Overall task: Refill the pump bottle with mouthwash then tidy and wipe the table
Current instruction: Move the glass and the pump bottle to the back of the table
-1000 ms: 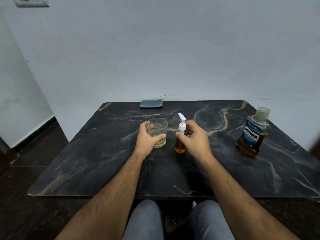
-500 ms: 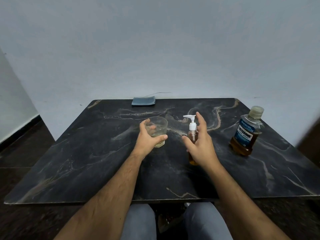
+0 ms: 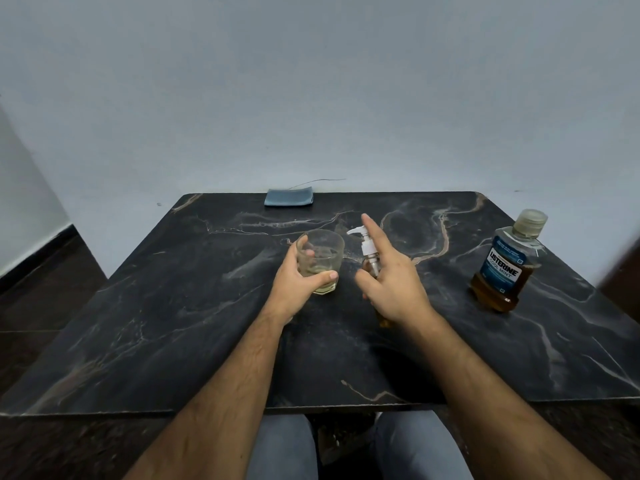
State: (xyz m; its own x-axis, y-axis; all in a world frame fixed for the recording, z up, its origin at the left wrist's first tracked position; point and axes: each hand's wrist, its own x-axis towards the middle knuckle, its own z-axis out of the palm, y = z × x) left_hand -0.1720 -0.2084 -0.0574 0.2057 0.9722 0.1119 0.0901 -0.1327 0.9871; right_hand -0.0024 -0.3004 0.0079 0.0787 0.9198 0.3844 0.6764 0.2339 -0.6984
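A small pump bottle with a white pump head and amber liquid stands at the table's middle, its nozzle pointing left toward the glass. My right hand wraps round its body from the right, thumb in front, with the index finger straight up beside the pump head. Most of the bottle's body is hidden behind that hand. My left hand grips a clear glass with a little pale liquid in its bottom, resting on the table just left of the pump bottle. A capped Listerine mouthwash bottle, partly full of amber liquid, stands at the right.
The black marble table reaches to a pale wall. A folded blue-grey cloth lies at the far edge, left of centre. My knees show below the near edge. Dark floor lies to the left.
My right hand has closed round the pump bottle and the nozzle now points left toward the glass. The index finger has lifted beside the pump head. My left hand stays on the glass.
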